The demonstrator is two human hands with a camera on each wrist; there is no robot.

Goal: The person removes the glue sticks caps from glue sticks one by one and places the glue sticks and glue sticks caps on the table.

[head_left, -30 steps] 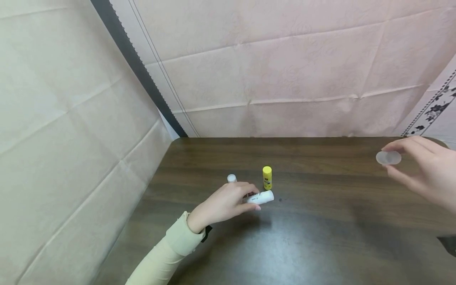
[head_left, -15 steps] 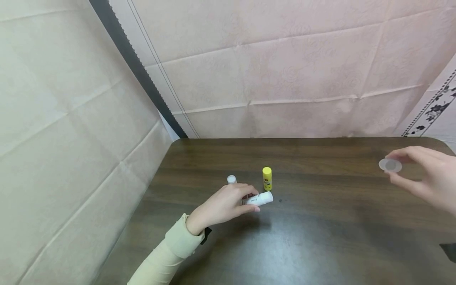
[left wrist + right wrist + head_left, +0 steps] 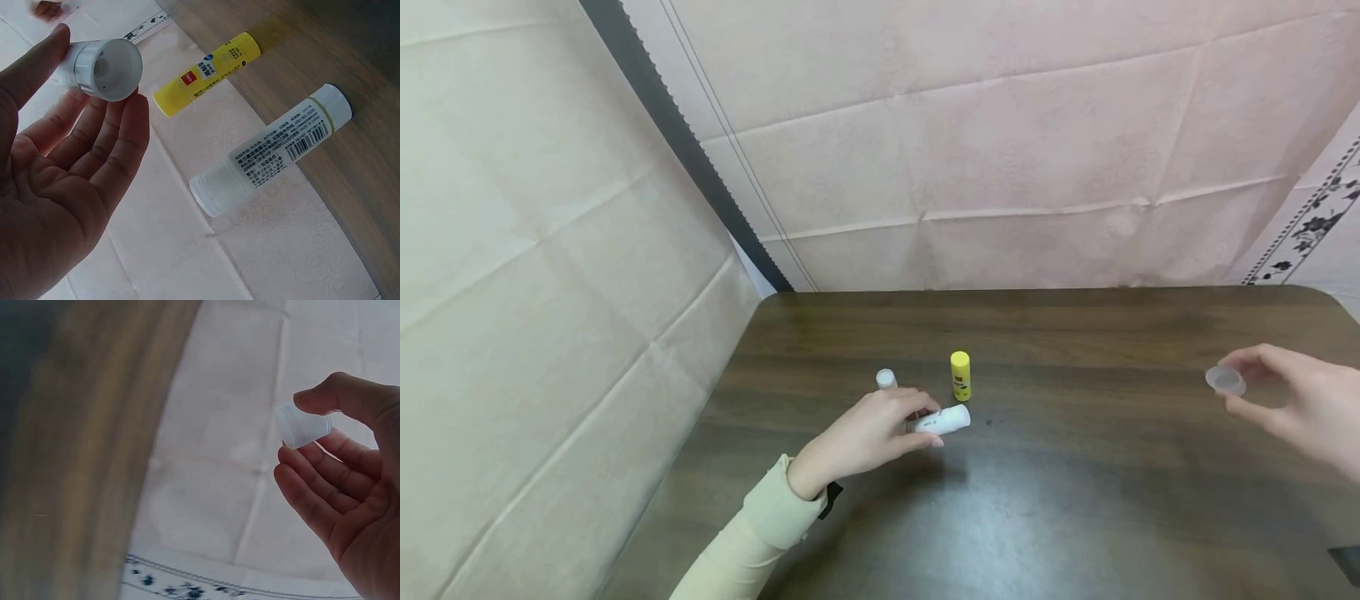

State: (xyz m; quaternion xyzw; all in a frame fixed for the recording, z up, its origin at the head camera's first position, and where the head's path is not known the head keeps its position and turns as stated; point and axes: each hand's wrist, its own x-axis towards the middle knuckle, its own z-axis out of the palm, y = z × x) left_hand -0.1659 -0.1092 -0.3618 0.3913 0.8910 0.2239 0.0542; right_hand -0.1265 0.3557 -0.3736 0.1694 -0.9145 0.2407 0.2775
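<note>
My left hand grips a white glue stick, tilted nearly level above the table. In the left wrist view, one round end of that white glue stick faces the camera, between thumb and fingers. A second white glue stick, with a barcode and a translucent cap, stands upright on the table, partly behind the left hand in the head view. Beyond the held tube stands a yellow glue stick. Off to the right, my right hand pinches a translucent ribbed cap by thumb and fingertips, in the air.
All of this is over a dark wooden table. A pale cloth hangs behind the table's far edge, and another pale cloth lines the left side. A small dark spot marks the tabletop near the yellow glue stick.
My right hand has come down and nearer with the cap, whose face has tilted. The left hand and its glue stick stay almost where they were.
</note>
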